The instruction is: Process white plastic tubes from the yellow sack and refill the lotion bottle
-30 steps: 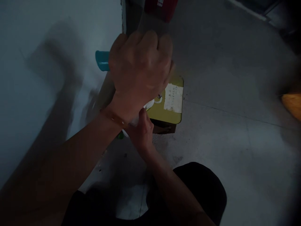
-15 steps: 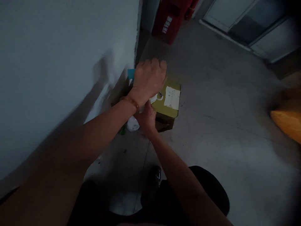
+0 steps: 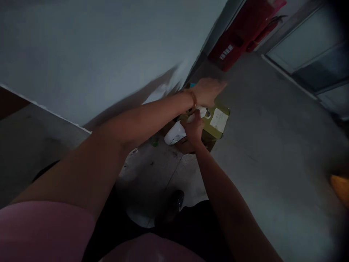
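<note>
My right hand (image 3: 194, 127) is wrapped round a white bottle (image 3: 175, 134) with dark print on its side. The bottle lies tilted, its base toward the lower left, and the rest of it is hidden by my hands. My left hand (image 3: 208, 91), with a brown bracelet at the wrist, is just above and beyond the right one; its fingers are smeared by motion, and I cannot tell whether it holds anything. Below both hands is a yellow-green box lid (image 3: 208, 129) with a white paper label (image 3: 219, 120). A small white object (image 3: 202, 111) shows on it between my hands.
A pale wall (image 3: 114, 54) stands close on the left. A red cabinet (image 3: 240, 32) with white lettering is at the back. Something small and green (image 3: 155, 141) lies on the grey floor (image 3: 272, 153) by the box. An orange thing (image 3: 340, 187) is at the right edge.
The view has swung, so the box and hands sit further right. More of the white bottle shows beside my right hand. My left hand's fingers have become blurred.
</note>
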